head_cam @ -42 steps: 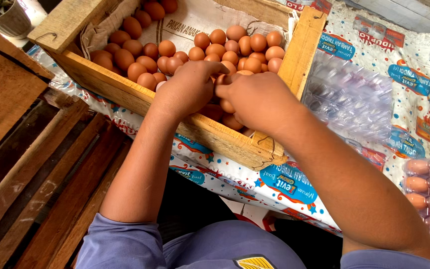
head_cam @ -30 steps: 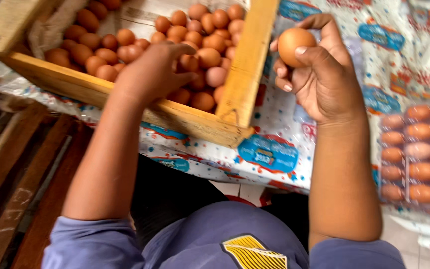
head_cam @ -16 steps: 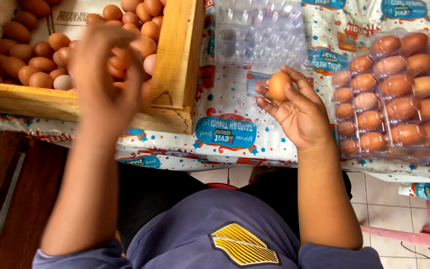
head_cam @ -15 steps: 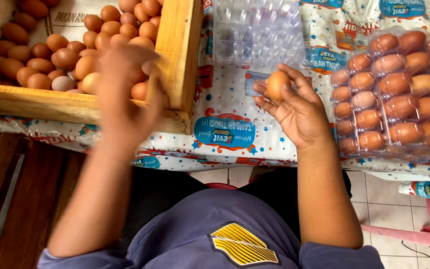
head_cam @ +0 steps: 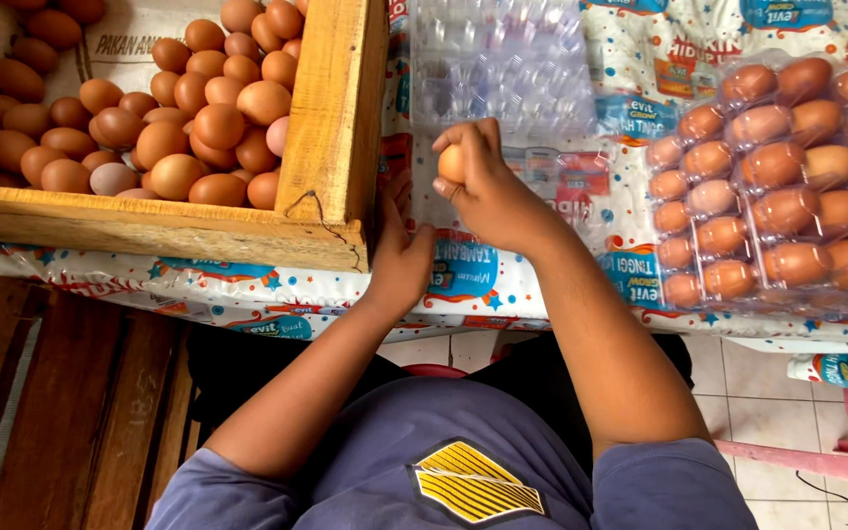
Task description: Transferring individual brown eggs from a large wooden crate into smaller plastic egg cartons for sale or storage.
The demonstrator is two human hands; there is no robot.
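Head view. My right hand [head_cam: 488, 186] is clamped around a brown egg [head_cam: 451, 163], fingers curled over it, held above the near edge of the empty clear plastic egg tray [head_cam: 503, 64]. My left hand [head_cam: 399, 257] rests on the bench [head_cam: 503, 285] just beside the corner of the wooden crate [head_cam: 331, 128]; whether its fingers are apart or together I cannot tell. The crate holds loose brown eggs [head_cam: 149, 128]. To my right lie filled, closed clear cartons of eggs [head_cam: 777, 177].
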